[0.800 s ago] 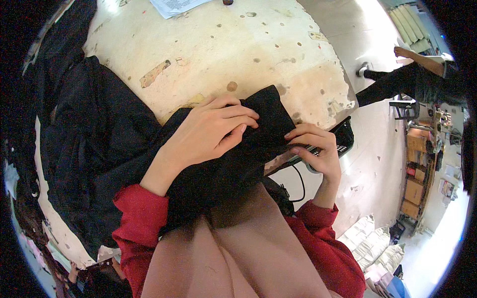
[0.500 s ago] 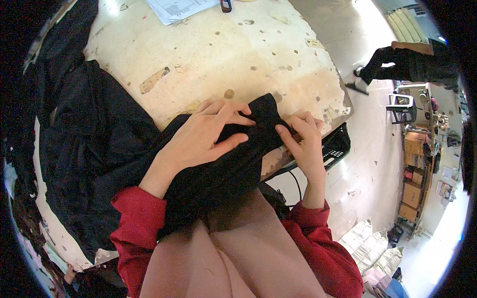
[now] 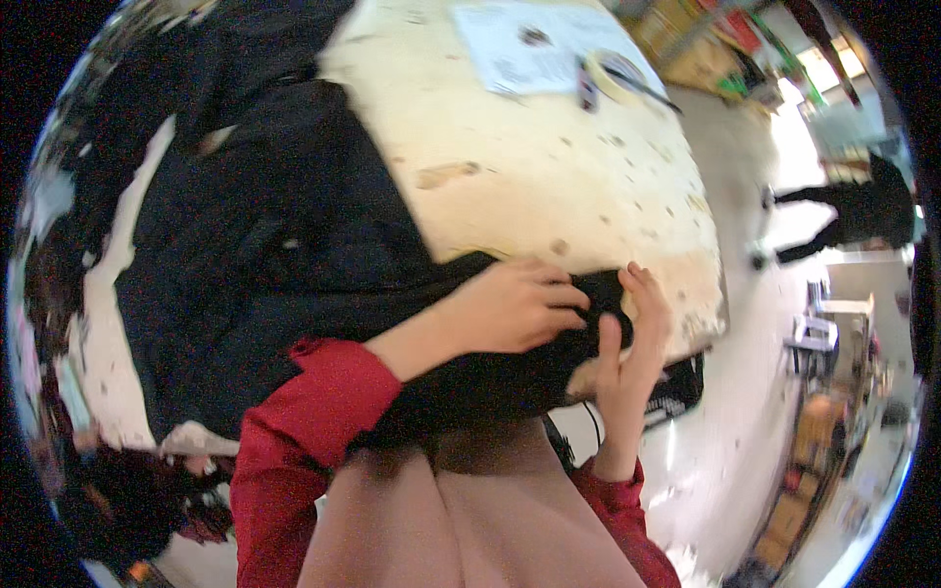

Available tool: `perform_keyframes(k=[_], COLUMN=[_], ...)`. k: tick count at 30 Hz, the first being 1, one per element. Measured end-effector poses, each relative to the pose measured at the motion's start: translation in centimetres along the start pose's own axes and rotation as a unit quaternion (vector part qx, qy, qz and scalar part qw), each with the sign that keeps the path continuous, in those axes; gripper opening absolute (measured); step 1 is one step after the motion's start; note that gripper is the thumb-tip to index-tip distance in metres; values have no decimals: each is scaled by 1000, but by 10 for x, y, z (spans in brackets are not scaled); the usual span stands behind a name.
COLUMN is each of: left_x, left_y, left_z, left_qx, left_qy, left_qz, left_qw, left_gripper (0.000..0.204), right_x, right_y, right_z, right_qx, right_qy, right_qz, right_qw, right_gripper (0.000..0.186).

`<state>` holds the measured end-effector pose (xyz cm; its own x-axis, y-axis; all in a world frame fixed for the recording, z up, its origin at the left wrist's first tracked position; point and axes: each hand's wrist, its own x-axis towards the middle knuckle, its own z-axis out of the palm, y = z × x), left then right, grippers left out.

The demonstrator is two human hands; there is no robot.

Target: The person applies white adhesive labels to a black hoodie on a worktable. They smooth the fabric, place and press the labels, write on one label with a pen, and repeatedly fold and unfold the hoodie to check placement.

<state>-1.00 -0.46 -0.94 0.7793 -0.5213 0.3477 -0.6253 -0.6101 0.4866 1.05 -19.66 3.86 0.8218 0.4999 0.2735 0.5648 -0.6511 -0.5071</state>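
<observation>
A large black cloth (image 3: 265, 216) spreads over the left of the worktable and runs across my lap to its right end, where both hands are. My left hand (image 3: 520, 306) lies over this end with its fingers bent and closed on the fabric; its thumb is hidden. My right hand (image 3: 642, 338) is at the cloth's right edge. Its thumb stands apart from the fingers, with a dark fold of the cloth between them. Blur hides whether the right fingertips press on the fold.
The pale, stained worktable (image 3: 549, 176) carries paper sheets (image 3: 520, 49), a tape roll (image 3: 613, 78), and a small dark bottle-like item (image 3: 588, 86). Below its right corner is a black plastic crate (image 3: 676, 387). A person in dark clothes (image 3: 853, 211) stands farther right, near a stool (image 3: 814, 333).
The view has swung, so table and cloth sit farther right and lower. My left fingers have drawn together on the cloth. My right thumb and fingers have spread from their earlier pinch.
</observation>
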Motion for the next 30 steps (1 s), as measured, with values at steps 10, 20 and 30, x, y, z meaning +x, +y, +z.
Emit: perform_keyframes(k=[10,20,30], left_x=[-231,-318,-414], left_y=[77,14,-229], left_z=[-99,-266,-285], left_qx=[234,-34,124], left_qy=[-24,272,359], left_qz=[-390,-573,-687], left_qw=[890,773,619], left_gripper=[58,35,77], right_x=[31,87,44], right_y=[34,24,2], right_z=[24,-18,-7], right_qx=[-100,-132,-156], right_qy=[-168,-254,-137], right_qz=[-100,-47,-146], right_qw=[976,957,967], right_gripper=[71,66,58])
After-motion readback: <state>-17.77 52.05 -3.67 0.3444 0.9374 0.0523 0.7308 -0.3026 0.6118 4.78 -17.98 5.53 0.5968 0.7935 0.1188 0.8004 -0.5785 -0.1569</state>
